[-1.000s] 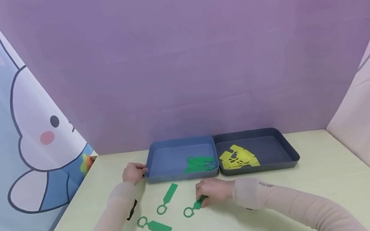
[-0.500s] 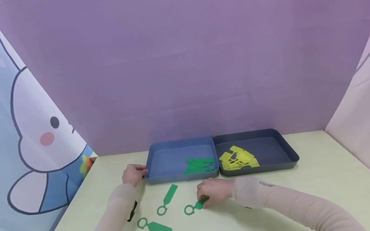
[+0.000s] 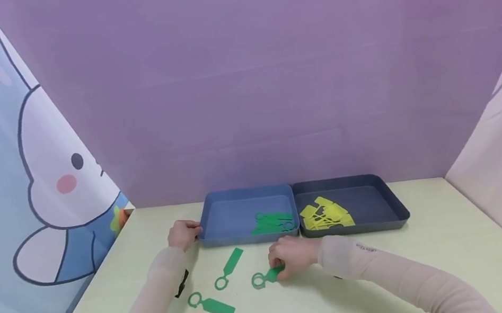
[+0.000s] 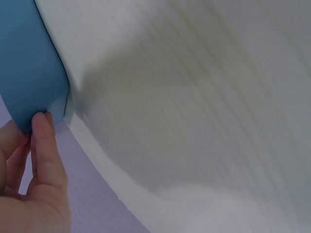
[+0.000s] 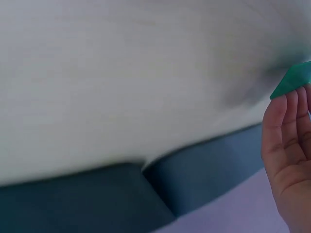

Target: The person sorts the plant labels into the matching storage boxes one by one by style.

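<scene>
My right hand (image 3: 292, 255) pinches a green ring-ended tag (image 3: 259, 280) by its flat end, just in front of the trays. In the right wrist view, a corner of that green tag (image 5: 294, 78) shows above the fingertips. At the left end of the blue tray (image 3: 228, 218), my left hand (image 3: 184, 234) grips the rim, as the left wrist view of the blue tray (image 4: 34, 63) shows too. Two more green tags lie on the table, one tag (image 3: 232, 262) slanting near the blue tray and another tag (image 3: 219, 308) nearer the front.
Several green tags (image 3: 272, 221) lie in the right part of the blue tray. Touching it on the right is a dark grey tray (image 3: 373, 203) with several yellow tags (image 3: 331, 213) inside. A purple curtain (image 3: 240, 83) hangs behind the table (image 3: 428, 249).
My right hand has moved slightly toward the trays, and the green tag in its fingers has shifted with it. My left hand stays at the blue tray's rim.
</scene>
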Available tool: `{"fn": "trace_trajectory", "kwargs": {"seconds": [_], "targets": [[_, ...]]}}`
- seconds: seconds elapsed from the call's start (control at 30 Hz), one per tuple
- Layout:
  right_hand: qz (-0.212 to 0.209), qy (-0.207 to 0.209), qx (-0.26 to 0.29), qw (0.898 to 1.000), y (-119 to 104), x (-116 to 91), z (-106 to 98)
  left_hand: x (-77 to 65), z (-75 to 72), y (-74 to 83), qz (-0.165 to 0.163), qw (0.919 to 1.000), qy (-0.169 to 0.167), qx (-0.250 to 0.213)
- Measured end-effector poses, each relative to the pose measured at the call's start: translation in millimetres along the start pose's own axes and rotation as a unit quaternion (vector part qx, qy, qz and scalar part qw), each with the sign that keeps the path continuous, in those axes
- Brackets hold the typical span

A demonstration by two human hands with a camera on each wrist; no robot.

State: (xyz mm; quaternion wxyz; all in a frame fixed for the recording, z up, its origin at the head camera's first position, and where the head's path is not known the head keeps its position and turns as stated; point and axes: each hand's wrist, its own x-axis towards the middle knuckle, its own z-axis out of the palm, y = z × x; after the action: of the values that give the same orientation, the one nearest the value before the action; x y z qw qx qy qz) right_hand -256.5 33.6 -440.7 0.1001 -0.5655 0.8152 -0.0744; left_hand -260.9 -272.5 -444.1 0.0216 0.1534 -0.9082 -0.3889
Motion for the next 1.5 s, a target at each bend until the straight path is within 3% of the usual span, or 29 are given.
{"fn": "trace_trajectory", "kwargs": {"seconds": [0.33,0.67,1.5], "targets": [[0.022,0.031,0.029,0.999,10,-2,-31,4.4,0.8,2.9,0.005,1.0,0.0,-0.007],[0.07,0.05,0.099,0.991,25,-3,-61,4.7,1.7,0.0,-0.002,1.0,0.0,0.0],[0.19,0.026,0.084,0.978,66,30,-88,1.1,0.4,-0.4,-0.007,0.9999,0.007,-0.012]]}}
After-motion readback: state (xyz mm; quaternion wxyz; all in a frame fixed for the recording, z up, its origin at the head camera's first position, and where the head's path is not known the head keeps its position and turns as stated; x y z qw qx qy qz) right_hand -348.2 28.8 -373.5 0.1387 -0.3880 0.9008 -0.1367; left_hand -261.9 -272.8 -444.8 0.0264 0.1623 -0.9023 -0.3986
